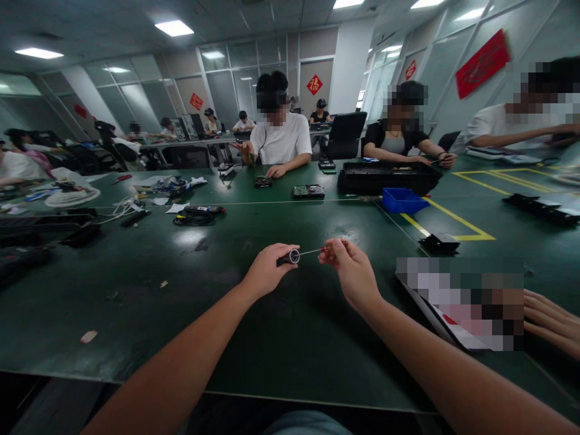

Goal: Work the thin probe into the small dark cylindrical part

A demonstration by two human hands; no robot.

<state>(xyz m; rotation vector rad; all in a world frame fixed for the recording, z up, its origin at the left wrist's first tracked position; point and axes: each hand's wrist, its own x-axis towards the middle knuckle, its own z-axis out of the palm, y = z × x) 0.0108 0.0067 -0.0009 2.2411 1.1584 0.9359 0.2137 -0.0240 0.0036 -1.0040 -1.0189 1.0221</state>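
My left hand (267, 269) is closed around a short black cylinder (284, 260), whose pale, ring-shaped end faces to the right. In my right hand (351, 266), the fingertips pinch a slim screwdriver (310, 251) with a bit of red at its grip; most of the handle is hidden. Its thin metal shaft points left, and the tip reaches the ringed end of the cylinder. I cannot tell how far inside it goes. Both hands are held above the green table (290, 338), close to its front edge.
Cables (197, 215) lie ahead on the left. Beyond my hands are a hard drive (308, 191), a blue bin (405, 200) and a long black housing (389, 178). A small black part (439, 243) sits to the right. Another person's hand (550, 320) rests at the right; co-workers sit opposite.
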